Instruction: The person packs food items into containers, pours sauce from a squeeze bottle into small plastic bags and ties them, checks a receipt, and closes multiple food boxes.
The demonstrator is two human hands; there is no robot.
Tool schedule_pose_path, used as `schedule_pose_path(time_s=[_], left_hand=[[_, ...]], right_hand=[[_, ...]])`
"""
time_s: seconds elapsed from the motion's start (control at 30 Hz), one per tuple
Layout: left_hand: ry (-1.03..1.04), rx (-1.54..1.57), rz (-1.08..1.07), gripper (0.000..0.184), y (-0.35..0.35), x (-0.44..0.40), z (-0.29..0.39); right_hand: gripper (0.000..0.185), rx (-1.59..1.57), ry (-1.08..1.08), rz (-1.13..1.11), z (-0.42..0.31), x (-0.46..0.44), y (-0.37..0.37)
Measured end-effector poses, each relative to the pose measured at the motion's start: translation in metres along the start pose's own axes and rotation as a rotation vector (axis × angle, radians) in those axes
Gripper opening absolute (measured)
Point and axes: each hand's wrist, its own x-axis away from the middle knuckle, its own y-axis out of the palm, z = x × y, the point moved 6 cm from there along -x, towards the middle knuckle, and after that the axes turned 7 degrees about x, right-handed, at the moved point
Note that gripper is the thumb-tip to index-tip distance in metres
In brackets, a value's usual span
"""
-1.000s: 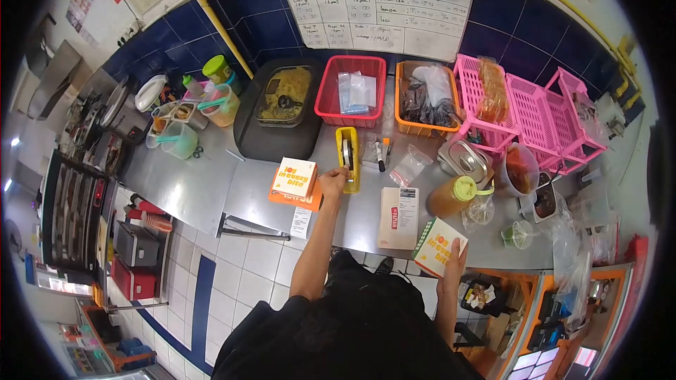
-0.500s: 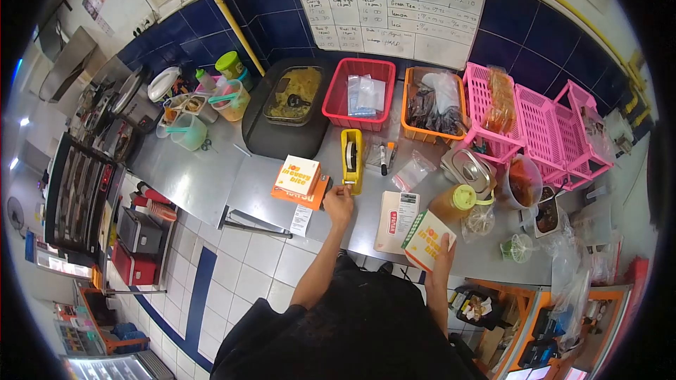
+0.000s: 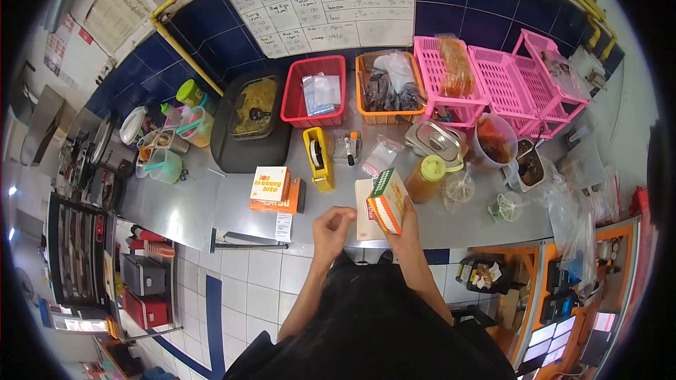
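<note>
My right hand [image 3: 404, 231] grips a small white, orange and green food box [image 3: 386, 205], tilted on edge in front of me. My left hand [image 3: 332, 231] is to the left of it, fingertips pinched together; whatever they hold is too small to make out. Partly hidden behind the held box, a flat pale box [image 3: 365, 226] with a red label lies on the counter. A yellow tape dispenser [image 3: 321, 169] stands beyond my left hand. Further left, another white food box [image 3: 270, 184] rests on an orange box [image 3: 290, 200], with a printed receipt [image 3: 283, 227] hanging below.
A red basket [image 3: 287, 98] and an orange basket [image 3: 391, 118] line the back, beside pink racks [image 3: 493, 74]. On the right are a sauce bottle [image 3: 425, 179], a metal container [image 3: 435, 142] and a tub of red food [image 3: 493, 142]. The steel counter's front edge [image 3: 465, 246] is near my body.
My left hand has left the tape dispenser and come toward me, near the held box. My right hand has turned that box, showing its striped side. The camera view has shifted.
</note>
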Motion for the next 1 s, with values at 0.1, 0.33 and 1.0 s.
schedule_pose_path(time_s=[0.1, 0.33, 1.0], left_hand=[[0.123, -0.105, -0.211, 0.007, 0.031, 0.014, 0.066], [0.151, -0.218, -0.248, 0.041, 0.054, 0.013, 0.060], [0.408, -0.399, -0.157, 0.065, 0.007, 0.018, 0.087]], right_hand=[[0.047, 0.048, -0.009, 0.002, -0.001, 0.002, 0.001], [0.044, 0.089, 0.009, 0.060, -0.016, 0.031, 0.024], [0.047, 0.221, 0.022, -0.029, -0.019, 0.091, 0.048]])
